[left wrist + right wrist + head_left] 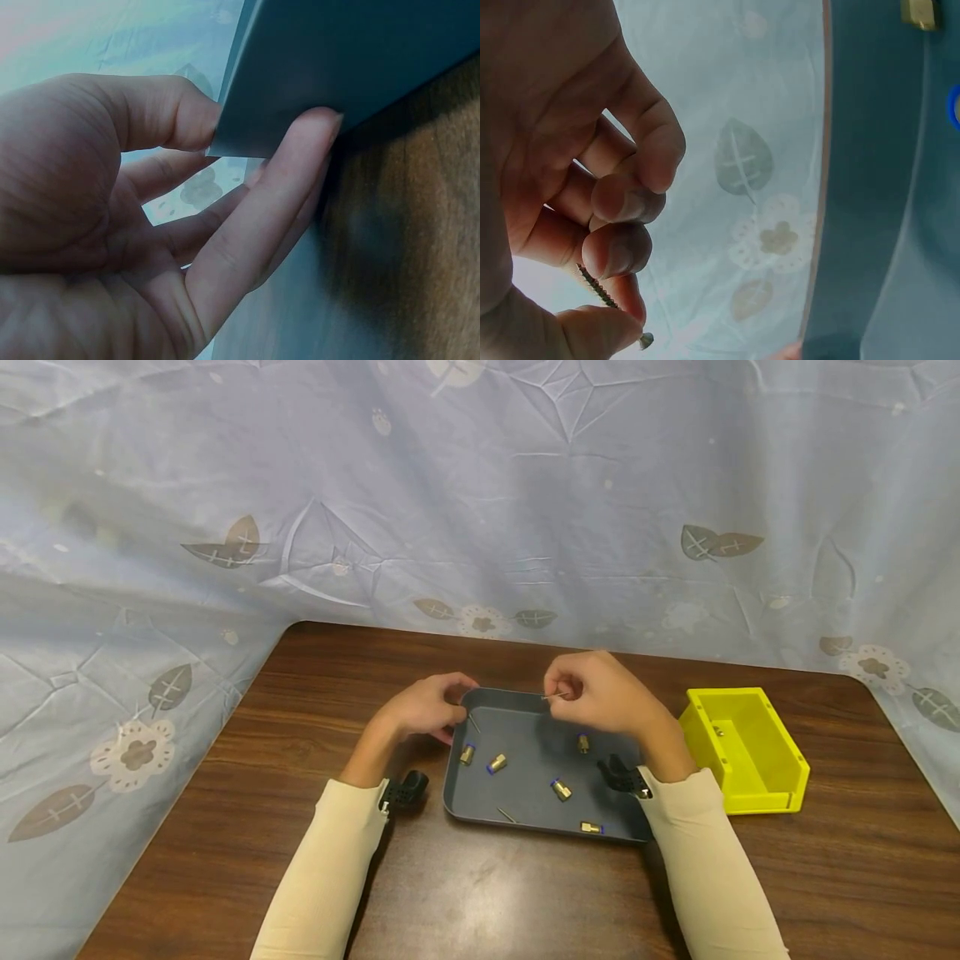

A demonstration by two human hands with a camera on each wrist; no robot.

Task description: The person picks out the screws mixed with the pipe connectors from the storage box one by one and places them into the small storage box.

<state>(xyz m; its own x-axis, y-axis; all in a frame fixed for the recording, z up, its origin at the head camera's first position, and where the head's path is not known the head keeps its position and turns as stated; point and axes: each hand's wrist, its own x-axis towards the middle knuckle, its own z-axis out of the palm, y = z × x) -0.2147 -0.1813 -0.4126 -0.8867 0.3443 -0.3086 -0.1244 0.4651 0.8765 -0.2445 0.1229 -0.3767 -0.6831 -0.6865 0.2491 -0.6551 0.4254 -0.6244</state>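
Note:
My left hand grips the far left corner of a dark grey tray; in the left wrist view the thumb and fingers close around its wall. Above the tray's far side, my right hand pinches a screw between thumb and index finger, its head pointing away from the palm. Several brass fittings with blue collars lie scattered in the tray, among them one fitting near the middle. Two loose screws lie there too: one screw near the front, another screw by the left hand.
To the right of the tray stands a yellow bin with a small metal piece inside. Both sit on a dark wooden table. A patterned cloth hangs behind the table and along its left side.

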